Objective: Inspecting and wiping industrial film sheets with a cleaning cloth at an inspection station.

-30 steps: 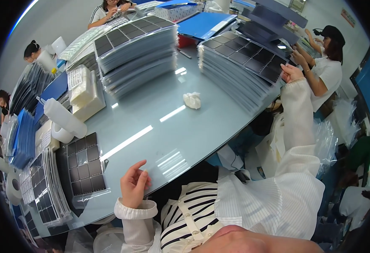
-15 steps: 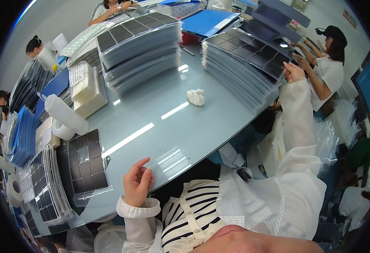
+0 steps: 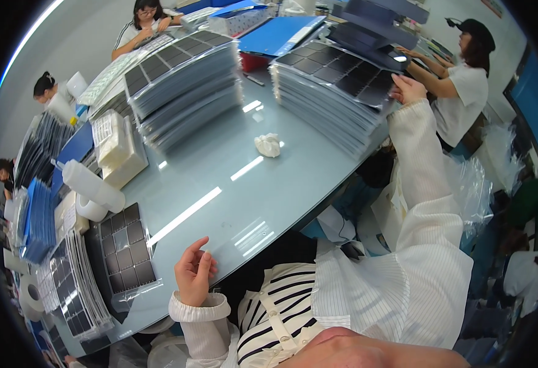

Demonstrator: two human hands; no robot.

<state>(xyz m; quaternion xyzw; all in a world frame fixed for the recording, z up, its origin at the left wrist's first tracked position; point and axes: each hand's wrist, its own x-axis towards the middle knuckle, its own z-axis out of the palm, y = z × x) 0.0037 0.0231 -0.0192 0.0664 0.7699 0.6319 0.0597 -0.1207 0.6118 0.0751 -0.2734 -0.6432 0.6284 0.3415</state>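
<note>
My right hand (image 3: 409, 91) reaches out to the stack of clear plastic sheets with dark square panels (image 3: 324, 107) at the far right. Its fingers pinch the near right corner of the top sheet (image 3: 358, 70), which still lies on the stack. My left hand (image 3: 195, 273) hovers at the table's near edge, fingers loosely bent and thumb apart, holding nothing. Left of it, a single panel sheet (image 3: 126, 251) lies flat on the glass-topped table (image 3: 220, 165). A crumpled white wad (image 3: 267, 145) sits in the middle of the table.
A taller stack of panel sheets (image 3: 183, 92) stands at the back. White squeeze bottles (image 3: 94, 184) and another sheet stack (image 3: 72, 288) line the left side. A blue folder (image 3: 281, 34) lies at the back, near a pen (image 3: 254, 80). Co-workers are around the table, one (image 3: 465, 92) at right.
The whole view has shifted slightly, moving the far stacks and my right hand left and up. My right hand stays at the stack's corner; my left hand keeps about the same pose.
</note>
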